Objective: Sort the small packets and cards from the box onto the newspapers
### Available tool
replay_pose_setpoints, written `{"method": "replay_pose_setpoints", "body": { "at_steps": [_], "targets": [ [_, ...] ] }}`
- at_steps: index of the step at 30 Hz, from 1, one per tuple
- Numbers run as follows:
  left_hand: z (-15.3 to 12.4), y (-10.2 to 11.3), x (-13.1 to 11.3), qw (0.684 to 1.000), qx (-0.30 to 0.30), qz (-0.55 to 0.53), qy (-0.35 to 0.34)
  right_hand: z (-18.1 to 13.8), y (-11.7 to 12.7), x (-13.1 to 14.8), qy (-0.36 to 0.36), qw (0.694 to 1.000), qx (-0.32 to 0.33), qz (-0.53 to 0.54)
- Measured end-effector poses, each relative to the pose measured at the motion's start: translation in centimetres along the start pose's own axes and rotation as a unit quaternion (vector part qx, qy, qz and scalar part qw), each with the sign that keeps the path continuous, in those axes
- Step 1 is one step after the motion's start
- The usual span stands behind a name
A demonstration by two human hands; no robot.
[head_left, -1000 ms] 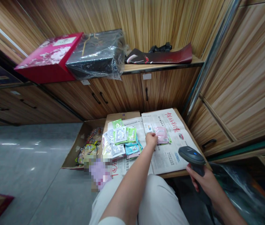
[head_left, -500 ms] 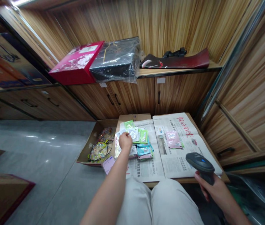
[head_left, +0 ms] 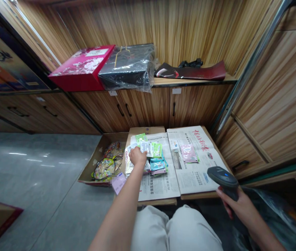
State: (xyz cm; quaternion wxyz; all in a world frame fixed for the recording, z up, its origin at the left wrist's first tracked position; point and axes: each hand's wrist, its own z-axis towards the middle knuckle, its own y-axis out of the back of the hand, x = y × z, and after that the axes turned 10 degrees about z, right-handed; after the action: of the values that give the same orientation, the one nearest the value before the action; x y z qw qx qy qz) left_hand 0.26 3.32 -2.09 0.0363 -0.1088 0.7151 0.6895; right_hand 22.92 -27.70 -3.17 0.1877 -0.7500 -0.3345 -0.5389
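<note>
My left hand (head_left: 138, 157) is over the left newspaper, closed with its thumb and fingers at a whitish packet (head_left: 146, 149). Around it lie a green packet (head_left: 140, 138), a lime green packet (head_left: 156, 150) and several blue packets (head_left: 157, 164), partly overlapping. The undersides of my left fingers are hidden. On the right side, my right hand (head_left: 235, 204) grips the handle of a dark barcode scanner (head_left: 221, 176), which shows a small blue light. A pink packet (head_left: 189, 153) rests on the right newspaper (head_left: 200, 181), beyond the scanner.
An open cardboard box (head_left: 86, 176) with bagged items stands left of the newspapers. By its near corner is a lilac card-like thing (head_left: 118, 182). Wooden cabinets (head_left: 148, 108) rise behind, with a pink box (head_left: 85, 66) and a plastic-wrapped dark box (head_left: 127, 68) on the shelf.
The camera view has shifted slightly. My left hand has stayed among the packets, with its fingers at the whitish one. My right hand still holds the scanner.
</note>
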Motion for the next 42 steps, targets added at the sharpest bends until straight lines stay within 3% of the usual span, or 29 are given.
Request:
{"method": "replay_pose_setpoints", "body": {
  "at_steps": [5,7,9,12,18,26,42],
  "targets": [
    [-2.0,1.6,-1.3,0.985,0.037,-0.169,-0.015,-1.6,-0.5,1.7,0.030,0.999,-0.007,0.013],
    [-3.5,1.7,-2.6,0.954,0.091,-0.284,-0.013,-2.0,-0.6,2.1,0.041,0.999,-0.001,0.013],
    [-5.0,1.4,-4.1,0.901,0.180,-0.395,-0.017,-2.2,-0.7,2.2,0.050,0.999,0.016,0.011],
    [-6.6,0.3,-5.8,0.839,0.272,-0.470,-0.046,-2.1,-0.7,2.0,0.050,0.998,0.032,0.002],
    [-7.3,-3.7,-7.1,0.798,0.320,-0.508,-0.049,-1.1,-0.9,0.8,0.019,0.998,0.062,-0.018],
    [-8.0,-7.4,-8.3,0.788,0.353,-0.504,-0.014,0.8,-0.6,-0.5,-0.013,0.993,0.099,-0.068],
    [-8.1,-8.1,-8.2,0.787,0.363,-0.499,0.021,0.7,0.0,-1.6,-0.035,0.988,0.129,-0.082]
  ]
}}
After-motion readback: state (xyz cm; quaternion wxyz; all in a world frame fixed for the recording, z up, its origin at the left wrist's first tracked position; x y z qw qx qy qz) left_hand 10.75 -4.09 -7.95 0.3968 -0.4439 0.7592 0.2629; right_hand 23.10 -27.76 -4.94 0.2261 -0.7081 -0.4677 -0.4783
